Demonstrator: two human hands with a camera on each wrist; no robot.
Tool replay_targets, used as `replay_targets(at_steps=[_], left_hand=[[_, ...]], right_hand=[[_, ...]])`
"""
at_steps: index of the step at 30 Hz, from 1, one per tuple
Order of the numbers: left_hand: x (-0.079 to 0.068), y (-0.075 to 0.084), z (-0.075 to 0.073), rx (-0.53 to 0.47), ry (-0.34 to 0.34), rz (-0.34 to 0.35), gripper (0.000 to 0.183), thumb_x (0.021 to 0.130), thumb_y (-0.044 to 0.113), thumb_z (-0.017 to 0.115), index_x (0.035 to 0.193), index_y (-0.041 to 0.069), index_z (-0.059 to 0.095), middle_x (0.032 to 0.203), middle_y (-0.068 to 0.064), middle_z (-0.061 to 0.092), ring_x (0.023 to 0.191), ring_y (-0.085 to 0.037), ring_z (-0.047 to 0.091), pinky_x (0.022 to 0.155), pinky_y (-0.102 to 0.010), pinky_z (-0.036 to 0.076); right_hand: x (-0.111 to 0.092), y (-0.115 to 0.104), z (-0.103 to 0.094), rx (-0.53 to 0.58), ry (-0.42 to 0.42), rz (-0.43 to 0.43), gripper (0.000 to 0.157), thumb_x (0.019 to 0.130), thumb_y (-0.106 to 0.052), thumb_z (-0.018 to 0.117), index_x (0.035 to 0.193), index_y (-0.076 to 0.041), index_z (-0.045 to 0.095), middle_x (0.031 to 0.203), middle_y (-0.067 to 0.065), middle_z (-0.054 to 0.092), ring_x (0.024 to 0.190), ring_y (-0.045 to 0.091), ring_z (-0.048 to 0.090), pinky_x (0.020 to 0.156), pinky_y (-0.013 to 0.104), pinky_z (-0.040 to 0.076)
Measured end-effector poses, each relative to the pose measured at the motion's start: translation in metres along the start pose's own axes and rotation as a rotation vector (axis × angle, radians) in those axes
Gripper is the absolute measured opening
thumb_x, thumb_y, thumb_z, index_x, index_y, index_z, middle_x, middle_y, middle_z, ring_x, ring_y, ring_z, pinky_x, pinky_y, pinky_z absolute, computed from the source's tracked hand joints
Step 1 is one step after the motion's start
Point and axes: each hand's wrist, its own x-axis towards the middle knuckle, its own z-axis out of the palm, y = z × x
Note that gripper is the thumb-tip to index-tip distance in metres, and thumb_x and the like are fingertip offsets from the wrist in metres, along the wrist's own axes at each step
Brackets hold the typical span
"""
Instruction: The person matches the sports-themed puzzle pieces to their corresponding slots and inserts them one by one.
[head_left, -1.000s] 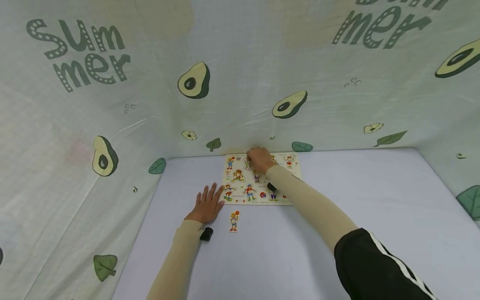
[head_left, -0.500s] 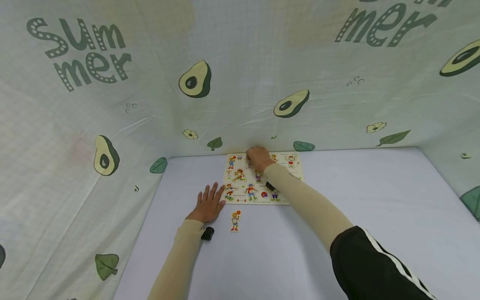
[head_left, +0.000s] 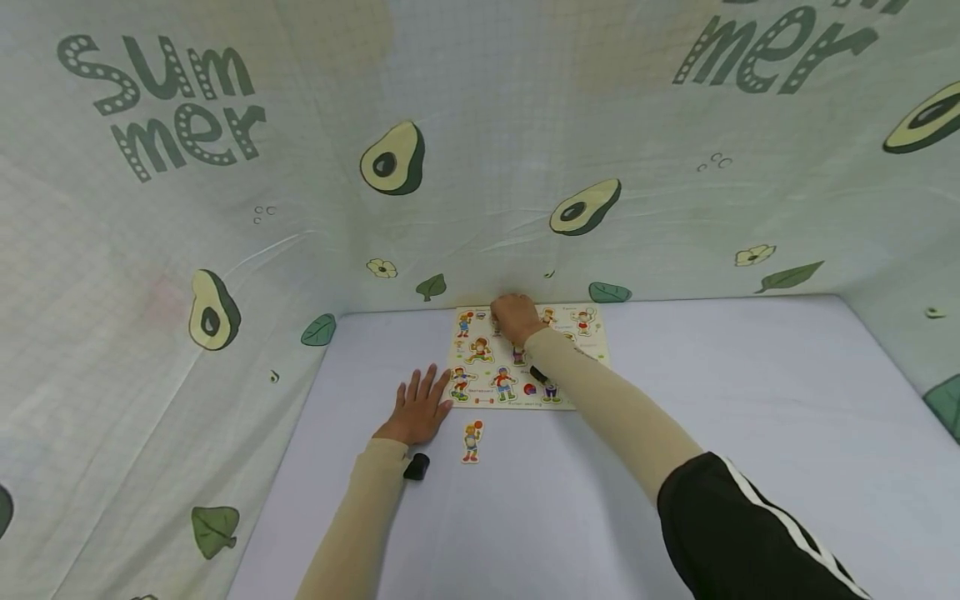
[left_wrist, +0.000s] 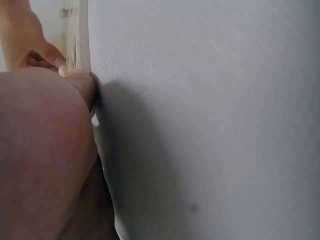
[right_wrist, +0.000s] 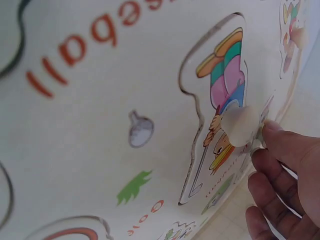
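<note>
My left hand (head_left: 414,410) lies flat on the table with fingers spread, its fingertips at the left edge of a wooden knob puzzle board (head_left: 491,377). My right hand (head_left: 517,318) is over the board's upper part with fingers curled. In the right wrist view, its thumb and forefinger pinch a puzzle piece (right_wrist: 263,116), mostly hidden, just beyond a golfer piece (right_wrist: 233,75) with a white knob (right_wrist: 240,125). The left wrist view catches the right hand (left_wrist: 22,37) with its thumb at a pale knob. A loose puzzle piece, a figure with a ball (head_left: 472,442), lies below the board.
Several figure pieces, such as a roller skater (head_left: 504,384), sit in the board. The white table (head_left: 675,367) extends right and toward me. A cloth wall (head_left: 480,167) printed with avocados rises right behind the board.
The right forearm has shifted slightly left, while the right hand stays over almost the same spot on the board. My left hand and the loose piece look unmoved; the view drifts slightly.
</note>
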Motion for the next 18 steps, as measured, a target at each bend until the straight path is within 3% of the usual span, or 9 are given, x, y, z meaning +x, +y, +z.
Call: replay_targets(at_steps=[5,10,18], left_hand=[[0.001,0.002,-0.001,-0.006,-0.007,-0.007,0.065,0.115,0.042,0.036,0.172,0.017,0.014,0.178,-0.015,0.0,0.163,-0.045,-0.006,0.128,-0.066,0.0],[0.0,0.002,0.0,0.009,-0.015,-0.012,0.065,0.116,0.042,0.035,0.172,0.016,0.013,0.178,-0.016,-0.001,0.162,-0.045,-0.006,0.128,-0.067,0.0],[-0.002,0.003,-0.002,0.009,-0.017,-0.017,0.065,0.115,0.042,0.034,0.172,0.016,0.014,0.178,-0.016,-0.001,0.162,-0.045,-0.007,0.128,-0.067,0.0]], right_hand=[[-0.005,-0.001,-0.003,-0.039,0.023,-0.021,0.008,0.101,-0.012,0.072,0.102,-0.007,0.079,0.103,0.011,0.077,0.097,0.03,0.072,0.089,0.048,0.057],[-0.017,-0.009,-0.015,-0.033,0.02,-0.048,0.018,0.098,-0.015,0.078,0.114,-0.006,0.078,0.111,0.011,0.076,0.104,0.031,0.072,0.093,0.048,0.057],[-0.054,-0.029,-0.03,-0.031,0.055,-0.13,0.022,0.096,-0.02,0.081,0.115,-0.01,0.078,0.113,0.008,0.074,0.104,0.027,0.071,0.092,0.044,0.057]])
